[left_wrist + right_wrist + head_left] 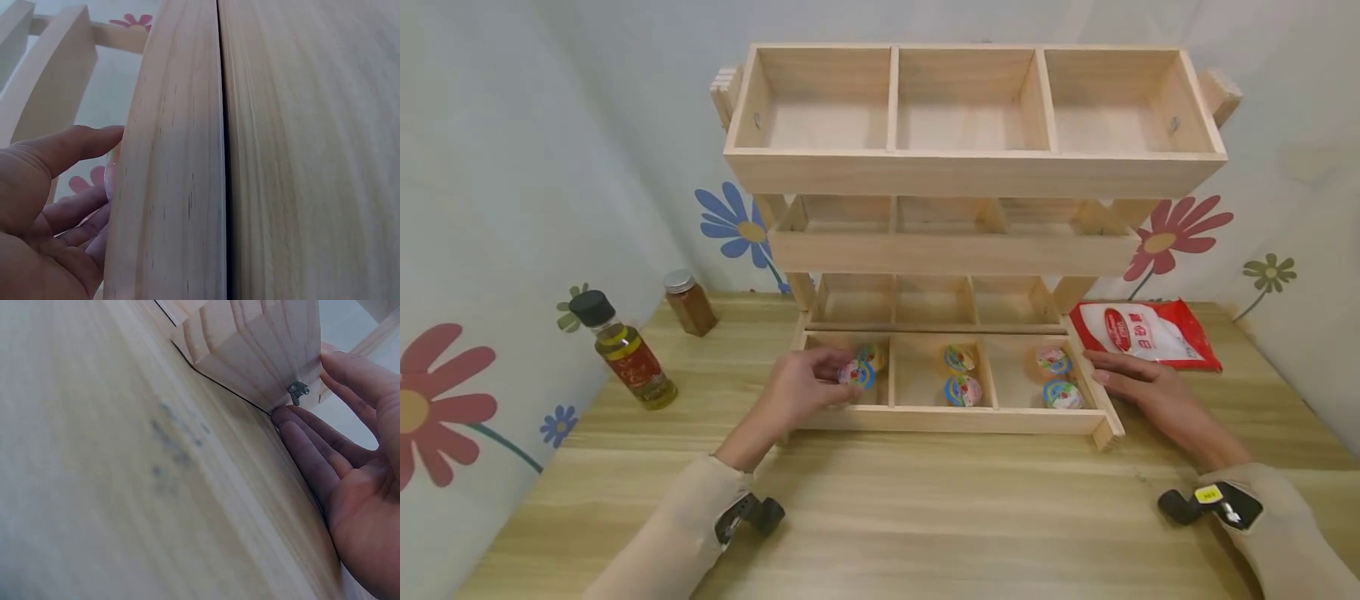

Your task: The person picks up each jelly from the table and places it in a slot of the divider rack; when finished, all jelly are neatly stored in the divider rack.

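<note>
A wooden tiered rack (895, 177) stands on the table, its tiers split into three compartments each. In the bottom left compartment my left hand (801, 385) pinches a small jelly cup (856, 373) with a printed lid; another jelly cup (872, 356) lies just behind it. The left wrist view shows the thumb and fingers behind the front board (169, 156), which hides most of the cup. My right hand (1150, 396) rests its extended fingers against the rack's lower right side, near a metal fastener (298, 392) in the right wrist view.
Two jelly cups (962, 390) lie in the bottom middle compartment and two jelly cups (1062, 394) in the bottom right. An oil bottle (632, 358) and a spice jar (691, 307) stand at left. A red and white packet (1150, 333) lies behind my right hand.
</note>
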Demonstrator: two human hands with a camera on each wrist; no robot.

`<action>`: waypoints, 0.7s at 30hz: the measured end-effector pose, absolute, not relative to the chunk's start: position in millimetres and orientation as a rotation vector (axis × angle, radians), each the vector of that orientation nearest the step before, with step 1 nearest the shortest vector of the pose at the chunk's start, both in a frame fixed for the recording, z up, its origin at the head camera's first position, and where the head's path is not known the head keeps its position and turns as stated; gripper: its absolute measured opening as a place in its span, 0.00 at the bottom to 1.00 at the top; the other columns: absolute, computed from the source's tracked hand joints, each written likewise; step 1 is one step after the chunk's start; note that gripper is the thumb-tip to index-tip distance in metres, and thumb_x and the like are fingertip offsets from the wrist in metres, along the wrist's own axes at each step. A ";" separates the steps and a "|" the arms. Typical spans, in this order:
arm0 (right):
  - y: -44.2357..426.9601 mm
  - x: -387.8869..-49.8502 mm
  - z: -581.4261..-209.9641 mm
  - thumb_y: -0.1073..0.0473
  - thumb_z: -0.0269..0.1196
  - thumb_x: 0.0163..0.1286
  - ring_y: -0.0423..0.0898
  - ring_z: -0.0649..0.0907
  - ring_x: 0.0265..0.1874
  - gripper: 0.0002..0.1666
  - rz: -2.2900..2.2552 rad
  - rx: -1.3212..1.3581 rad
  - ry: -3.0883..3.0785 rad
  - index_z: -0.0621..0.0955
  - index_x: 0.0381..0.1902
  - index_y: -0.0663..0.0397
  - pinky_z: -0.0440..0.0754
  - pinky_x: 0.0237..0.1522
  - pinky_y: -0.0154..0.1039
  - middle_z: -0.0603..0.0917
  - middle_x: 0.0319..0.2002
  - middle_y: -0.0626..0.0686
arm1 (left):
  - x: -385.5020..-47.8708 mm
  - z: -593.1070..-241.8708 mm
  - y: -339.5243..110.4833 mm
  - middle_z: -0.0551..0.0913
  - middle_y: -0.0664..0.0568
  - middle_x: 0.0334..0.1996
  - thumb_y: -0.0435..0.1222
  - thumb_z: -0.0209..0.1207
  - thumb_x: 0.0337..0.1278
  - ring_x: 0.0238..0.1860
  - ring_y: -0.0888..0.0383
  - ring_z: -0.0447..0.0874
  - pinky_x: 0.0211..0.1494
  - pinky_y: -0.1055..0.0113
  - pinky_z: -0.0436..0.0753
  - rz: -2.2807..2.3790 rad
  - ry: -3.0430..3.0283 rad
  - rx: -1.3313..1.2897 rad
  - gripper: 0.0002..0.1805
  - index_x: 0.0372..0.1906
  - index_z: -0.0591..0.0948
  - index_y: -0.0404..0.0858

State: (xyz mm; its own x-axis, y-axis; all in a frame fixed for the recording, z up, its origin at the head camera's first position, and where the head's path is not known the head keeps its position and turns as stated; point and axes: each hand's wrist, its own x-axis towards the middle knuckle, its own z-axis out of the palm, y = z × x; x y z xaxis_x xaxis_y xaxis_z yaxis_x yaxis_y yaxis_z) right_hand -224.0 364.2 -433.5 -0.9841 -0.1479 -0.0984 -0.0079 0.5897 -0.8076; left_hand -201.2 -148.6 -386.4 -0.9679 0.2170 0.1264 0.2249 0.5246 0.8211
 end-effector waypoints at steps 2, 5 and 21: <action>363.8 -223.5 -433.7 0.34 0.58 0.80 0.63 0.64 0.75 0.40 -1.353 -0.127 2.656 0.70 0.81 0.46 0.71 0.64 0.49 0.68 0.79 0.61 | -202.9 -388.5 -149.7 0.90 0.41 0.47 0.32 0.77 0.56 0.48 0.46 0.90 0.45 0.60 0.89 -1.484 -2.746 -0.399 0.25 0.57 0.85 0.27; 363.0 -222.8 -433.9 0.33 0.58 0.79 0.63 0.64 0.75 0.41 -1.352 -0.118 2.657 0.71 0.81 0.45 0.71 0.65 0.50 0.67 0.79 0.60 | -206.0 -391.4 -150.8 0.90 0.41 0.46 0.33 0.77 0.56 0.47 0.47 0.90 0.43 0.61 0.89 -1.486 -2.762 -0.401 0.25 0.57 0.85 0.27; 362.8 -221.1 -432.2 0.32 0.59 0.78 0.59 0.64 0.75 0.40 -1.371 -0.094 2.638 0.72 0.80 0.41 0.71 0.64 0.42 0.67 0.79 0.58 | -209.7 -393.7 -150.8 0.91 0.44 0.43 0.36 0.77 0.56 0.46 0.49 0.90 0.46 0.59 0.88 -1.404 -2.850 -0.436 0.23 0.54 0.87 0.30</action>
State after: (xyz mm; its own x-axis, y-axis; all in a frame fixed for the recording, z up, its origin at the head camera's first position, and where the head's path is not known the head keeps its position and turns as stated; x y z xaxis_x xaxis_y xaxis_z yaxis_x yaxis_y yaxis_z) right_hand -221.1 362.8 -432.2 -0.9841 -0.1322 -0.1185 0.0209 0.5762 -0.8170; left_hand -209.7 -150.8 -393.7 -0.9609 0.2703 0.0608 0.2129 0.5800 0.7863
